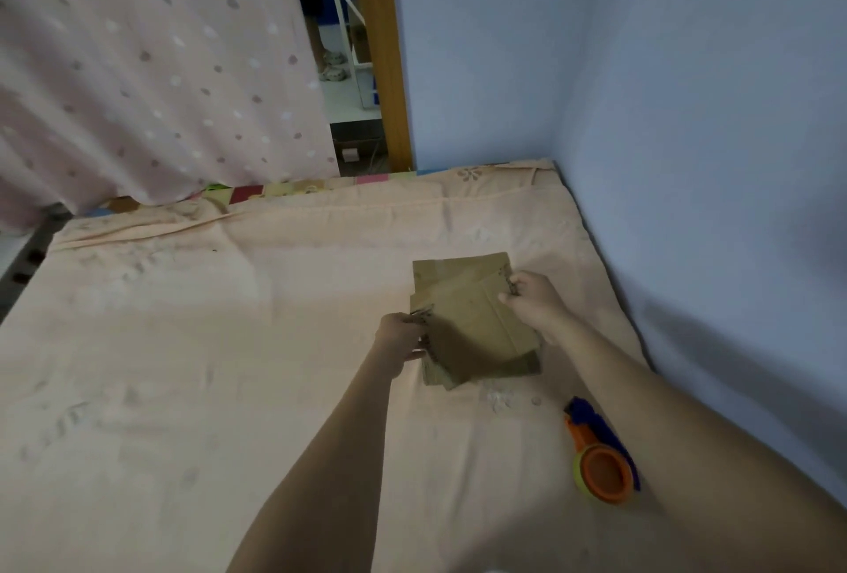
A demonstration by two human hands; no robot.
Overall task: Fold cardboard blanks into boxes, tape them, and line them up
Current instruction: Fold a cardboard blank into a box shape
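A flat brown cardboard blank (467, 316) is held just above a small stack of more blanks (486, 368) lying on the peach bedsheet (229, 343). My left hand (401, 338) grips the blank's left edge. My right hand (534, 300) pinches its right edge. The blank is tilted, with its far end resting towards the sheet. An orange and blue tape dispenser (602, 458) lies on the sheet to the right of my right forearm.
A blue wall (687, 114) runs along the bed's right side and far end. A pink dotted curtain (151, 68) hangs at the far left. A wooden post (380, 50) stands beside a gap onto the room beyond.
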